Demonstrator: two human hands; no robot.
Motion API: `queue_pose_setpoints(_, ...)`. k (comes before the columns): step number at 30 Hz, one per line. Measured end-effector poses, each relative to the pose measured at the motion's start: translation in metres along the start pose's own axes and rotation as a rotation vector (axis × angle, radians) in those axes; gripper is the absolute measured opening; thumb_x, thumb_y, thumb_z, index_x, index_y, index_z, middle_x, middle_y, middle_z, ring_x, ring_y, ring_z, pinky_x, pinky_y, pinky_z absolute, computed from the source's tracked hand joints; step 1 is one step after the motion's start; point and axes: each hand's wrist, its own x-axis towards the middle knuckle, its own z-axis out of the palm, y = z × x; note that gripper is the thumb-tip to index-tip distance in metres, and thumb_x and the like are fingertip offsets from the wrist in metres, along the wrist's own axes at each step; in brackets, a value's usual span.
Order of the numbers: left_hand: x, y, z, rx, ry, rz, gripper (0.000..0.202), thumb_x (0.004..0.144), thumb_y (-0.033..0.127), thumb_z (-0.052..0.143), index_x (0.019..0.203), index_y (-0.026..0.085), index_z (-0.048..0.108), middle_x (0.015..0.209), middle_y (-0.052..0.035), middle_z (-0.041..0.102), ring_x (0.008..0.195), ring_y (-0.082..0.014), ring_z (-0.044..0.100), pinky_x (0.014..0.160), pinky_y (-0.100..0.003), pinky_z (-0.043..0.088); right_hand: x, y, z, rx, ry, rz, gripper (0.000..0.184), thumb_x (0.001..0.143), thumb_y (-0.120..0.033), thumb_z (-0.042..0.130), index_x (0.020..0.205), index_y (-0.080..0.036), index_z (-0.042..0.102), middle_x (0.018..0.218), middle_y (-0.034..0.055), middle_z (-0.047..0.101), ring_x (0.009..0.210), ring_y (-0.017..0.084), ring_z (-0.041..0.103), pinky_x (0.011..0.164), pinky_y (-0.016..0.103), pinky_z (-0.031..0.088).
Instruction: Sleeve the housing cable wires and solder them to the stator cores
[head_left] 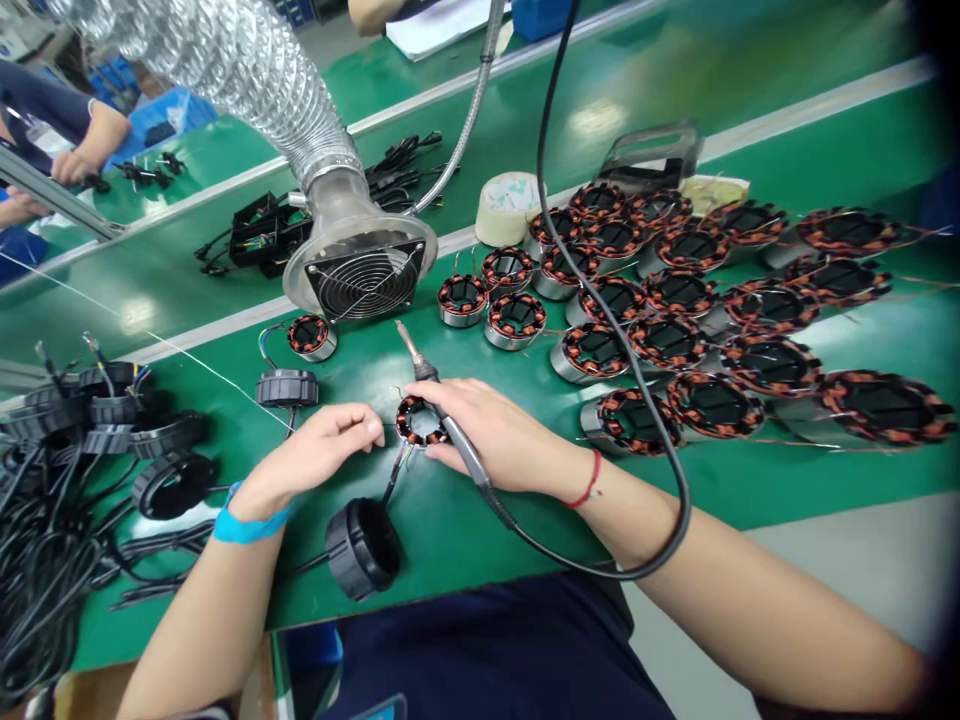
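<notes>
My right hand (491, 430) is wrapped around a soldering iron (461, 445), whose tip points up and away to the left. The thumb and fingers of that hand also rest against a small copper-wound motor stator (420, 422) on the green bench. Left of the stator, my left hand (337, 445) is closed in a pinch. A thin pale solder wire (217, 362) runs in from the left to this hand; its end at the fingertips is hard to see. Coloured leads join the stator to a cable by a round black housing (364, 548) nearer to me.
A fume extractor with a fan grille (369, 280) hangs over the bench. Several stators (667, 340) stand in rows at right. Black housings with cables (97, 430) pile up at left. A tape roll (510, 208) is behind. Across the bench are a co-worker's hands (71, 167).
</notes>
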Motion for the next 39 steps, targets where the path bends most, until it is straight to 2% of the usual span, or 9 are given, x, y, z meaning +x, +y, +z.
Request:
queue_pose_setpoints(5,0.014,-0.002,0.016,-0.269,0.031,-0.049,0.044,0.076,0.057,0.063,0.070,0.014,0.062,0.058,0.0018,0.051,0.049,-0.0068,0.031,0.048,-0.023,0.018,0.000,0.000,0.004,-0.033,0.028,-0.035,0.060,0.080,-0.022,0.071,0.133,-0.011,0.044,0.119,0.0166,0.064,0.103,0.028,0.062,0.087,0.045,0.052)
queue_pose_setpoints(9,0.020,-0.001,0.026,-0.277,0.144,0.027,0.043,0.078,0.058,0.061,0.073,0.015,0.058,0.059,0.0037,0.048,0.049,-0.0068,0.029,0.048,-0.023,0.019,0.000,0.001,0.007,-0.064,0.095,0.027,0.058,0.081,-0.027,0.070,0.132,-0.015,0.044,0.118,0.0156,0.064,0.105,0.030,0.061,0.088,0.049,0.051)
queue_pose_setpoints(15,0.020,-0.012,0.030,-0.002,0.117,0.110,0.026,0.079,0.040,0.064,0.076,0.017,0.054,0.067,0.0038,0.050,0.061,-0.0104,0.043,0.058,-0.023,0.034,0.001,0.007,0.011,-0.066,0.275,0.190,0.060,0.080,-0.024,0.068,0.134,-0.019,0.041,0.123,0.0140,0.062,0.112,0.031,0.059,0.096,0.052,0.049)
queue_pose_setpoints(21,0.020,-0.011,0.024,0.226,0.258,0.243,0.021,0.088,0.030,0.053,0.081,0.016,0.068,0.083,-0.0028,0.064,0.081,-0.0157,0.055,0.076,-0.026,0.040,0.001,0.009,0.011,-0.069,0.286,0.214,0.060,0.080,-0.024,0.068,0.133,-0.018,0.042,0.123,0.0148,0.061,0.113,0.032,0.058,0.099,0.053,0.048)
queue_pose_setpoints(26,0.018,-0.009,0.025,-0.189,0.071,0.128,0.022,0.079,0.034,0.062,0.075,0.014,0.070,0.065,-0.0002,0.058,0.053,-0.0092,0.038,0.053,-0.024,0.028,0.002,0.005,0.011,-0.060,0.193,0.121,0.061,0.079,-0.020,0.067,0.134,-0.015,0.041,0.123,0.0158,0.061,0.110,0.031,0.059,0.095,0.051,0.050)
queue_pose_setpoints(29,0.016,-0.008,0.031,-0.336,0.044,0.081,0.028,0.075,0.040,0.066,0.076,0.013,0.069,0.065,-0.0012,0.058,0.050,-0.0075,0.031,0.049,-0.024,0.019,0.002,0.003,0.010,-0.013,0.133,0.030,0.060,0.079,-0.017,0.063,0.134,-0.016,0.039,0.122,0.0152,0.062,0.110,0.029,0.059,0.094,0.049,0.050)
queue_pose_setpoints(34,0.003,-0.001,0.021,-0.203,0.044,0.088,0.021,0.082,0.037,0.064,0.082,0.016,0.065,0.070,0.0002,0.059,0.061,-0.0100,0.046,0.056,-0.021,0.033,0.002,0.010,0.005,0.040,0.094,0.026,0.065,0.076,-0.017,0.061,0.136,-0.017,0.037,0.129,0.0156,0.059,0.117,0.029,0.057,0.101,0.050,0.045)
queue_pose_setpoints(36,-0.004,0.003,0.010,-0.086,-0.067,0.101,0.020,0.085,0.036,0.061,0.087,0.017,0.067,0.077,-0.0015,0.065,0.072,-0.0129,0.054,0.066,-0.022,0.041,0.001,0.012,0.001,0.053,0.090,0.021,0.067,0.075,-0.015,0.061,0.137,-0.018,0.036,0.134,0.0159,0.056,0.124,0.029,0.053,0.105,0.051,0.042)
queue_pose_setpoints(39,-0.013,0.006,0.000,0.039,-0.372,0.106,0.023,0.085,0.034,0.063,0.100,0.018,0.070,0.098,-0.0064,0.072,0.086,-0.0174,0.062,0.076,-0.025,0.046,-0.002,0.006,-0.004,0.098,0.130,0.013,0.067,0.078,-0.019,0.060,0.139,-0.022,0.034,0.140,0.0142,0.051,0.132,0.029,0.046,0.109,0.051,0.038)
